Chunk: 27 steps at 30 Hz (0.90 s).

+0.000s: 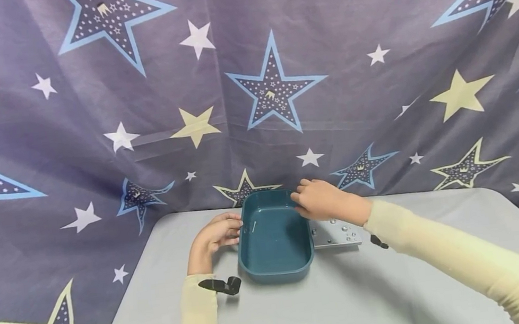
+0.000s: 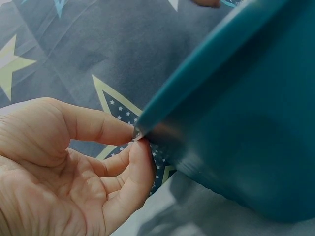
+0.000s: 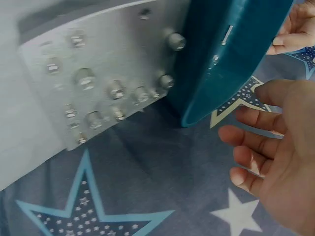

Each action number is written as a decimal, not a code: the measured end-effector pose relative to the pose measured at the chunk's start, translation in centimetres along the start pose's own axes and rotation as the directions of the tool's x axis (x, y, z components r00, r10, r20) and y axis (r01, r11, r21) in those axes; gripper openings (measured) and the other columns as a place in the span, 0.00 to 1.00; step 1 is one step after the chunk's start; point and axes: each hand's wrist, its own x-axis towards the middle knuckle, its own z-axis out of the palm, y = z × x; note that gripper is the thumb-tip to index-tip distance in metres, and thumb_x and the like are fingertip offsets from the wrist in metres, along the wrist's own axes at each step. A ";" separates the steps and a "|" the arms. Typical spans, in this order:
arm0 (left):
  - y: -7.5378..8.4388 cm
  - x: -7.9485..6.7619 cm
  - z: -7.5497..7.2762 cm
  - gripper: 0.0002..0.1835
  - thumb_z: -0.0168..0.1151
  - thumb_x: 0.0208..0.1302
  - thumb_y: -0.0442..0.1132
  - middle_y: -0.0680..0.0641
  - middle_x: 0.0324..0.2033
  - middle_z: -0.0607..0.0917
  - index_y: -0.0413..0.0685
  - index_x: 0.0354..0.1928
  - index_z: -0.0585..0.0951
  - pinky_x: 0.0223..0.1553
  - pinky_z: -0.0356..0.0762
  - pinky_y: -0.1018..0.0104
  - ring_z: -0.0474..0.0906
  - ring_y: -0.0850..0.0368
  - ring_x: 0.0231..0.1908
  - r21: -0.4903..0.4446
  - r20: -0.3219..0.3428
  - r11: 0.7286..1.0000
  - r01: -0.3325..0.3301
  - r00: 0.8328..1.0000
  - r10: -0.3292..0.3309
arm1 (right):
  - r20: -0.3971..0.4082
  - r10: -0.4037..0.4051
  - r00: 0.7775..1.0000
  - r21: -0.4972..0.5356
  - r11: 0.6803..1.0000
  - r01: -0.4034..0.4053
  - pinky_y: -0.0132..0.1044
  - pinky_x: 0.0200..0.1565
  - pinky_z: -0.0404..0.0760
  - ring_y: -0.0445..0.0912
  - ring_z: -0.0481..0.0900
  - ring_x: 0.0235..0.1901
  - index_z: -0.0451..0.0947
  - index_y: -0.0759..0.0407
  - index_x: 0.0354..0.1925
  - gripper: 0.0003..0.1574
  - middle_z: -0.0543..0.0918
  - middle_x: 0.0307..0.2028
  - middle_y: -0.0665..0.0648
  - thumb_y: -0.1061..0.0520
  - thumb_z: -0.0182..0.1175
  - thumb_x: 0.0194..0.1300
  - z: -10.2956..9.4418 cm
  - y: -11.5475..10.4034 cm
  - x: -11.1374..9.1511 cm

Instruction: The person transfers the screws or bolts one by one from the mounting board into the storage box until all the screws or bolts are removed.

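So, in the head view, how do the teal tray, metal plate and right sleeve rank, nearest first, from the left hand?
1. Teal tray, beside the left hand.
2. Metal plate, at the tray's right side.
3. Right sleeve, farther right.

I record the teal tray (image 1: 276, 251) as smooth and apparently plastic, with a soft gloss along its walls. The plate (image 3: 113, 59) reads as silvery metal, flat and satin-faced; its screws (image 3: 117, 89) are metal also, with a brighter shine. The backdrop (image 1: 333, 137) is matt printed cloth, lightly creased. My sleeve (image 1: 442, 248) is matt cloth. The tabletop (image 1: 305, 312) appears matt.
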 end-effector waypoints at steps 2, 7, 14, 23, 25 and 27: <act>0.0 0.0 0.0 0.20 0.54 0.70 0.31 0.50 0.32 0.80 0.31 0.61 0.68 0.36 0.82 0.68 0.79 0.62 0.32 0.003 0.003 1.000 0.000 1.000 0.000 | -0.011 -0.008 1.000 -0.010 1.000 0.008 0.39 0.34 0.77 0.48 0.75 0.31 0.81 0.58 0.39 0.10 0.81 0.29 0.55 0.51 0.64 0.69 0.2 0.2 -0.8; 0.1 -0.1 0.0 0.21 0.53 0.70 0.31 0.50 0.32 0.80 0.30 0.62 0.67 0.37 0.82 0.68 0.79 0.62 0.32 0.003 0.008 1.000 -0.003 1.000 0.003 | -0.019 -0.025 1.000 -0.006 1.000 0.025 0.41 0.35 0.79 0.48 0.78 0.31 0.81 0.58 0.38 0.11 0.80 0.28 0.54 0.51 0.64 0.69 0.8 0.7 -2.5; 0.1 -0.1 0.1 0.22 0.52 0.70 0.30 0.52 0.30 0.79 0.29 0.63 0.66 0.35 0.82 0.70 0.78 0.63 0.31 -0.001 0.008 1.000 0.000 1.000 0.000 | -0.054 -0.081 0.995 -0.032 0.996 0.079 0.39 0.33 0.74 0.47 0.75 0.29 0.79 0.57 0.36 0.10 0.77 0.26 0.51 0.51 0.64 0.68 1.6 1.6 -4.5; 0.0 -0.1 0.2 0.21 0.53 0.70 0.30 0.52 0.30 0.79 0.29 0.62 0.67 0.35 0.81 0.70 0.78 0.63 0.31 -0.009 0.014 1.000 0.000 1.000 0.000 | -0.033 -0.075 0.997 -0.043 0.996 0.074 0.41 0.35 0.79 0.47 0.78 0.29 0.77 0.55 0.33 0.09 0.78 0.26 0.51 0.53 0.65 0.66 2.5 2.9 -7.1; 0.1 0.0 0.1 0.21 0.53 0.70 0.30 0.51 0.30 0.80 0.30 0.61 0.67 0.35 0.81 0.69 0.78 0.62 0.31 -0.008 0.013 1.000 0.002 1.000 -0.002 | -0.023 -0.076 0.997 -0.036 0.997 0.075 0.41 0.34 0.78 0.47 0.77 0.28 0.77 0.55 0.35 0.08 0.78 0.25 0.51 0.54 0.65 0.66 2.6 3.1 -7.7; 0.1 0.0 0.1 0.21 0.53 0.70 0.30 0.50 0.31 0.80 0.30 0.62 0.67 0.35 0.81 0.69 0.78 0.62 0.32 -0.006 0.010 1.000 0.007 1.000 -0.007 | -0.015 -0.082 0.997 -0.037 0.996 0.081 0.40 0.33 0.76 0.46 0.77 0.27 0.77 0.55 0.36 0.07 0.78 0.25 0.51 0.54 0.64 0.66 2.8 3.3 -8.1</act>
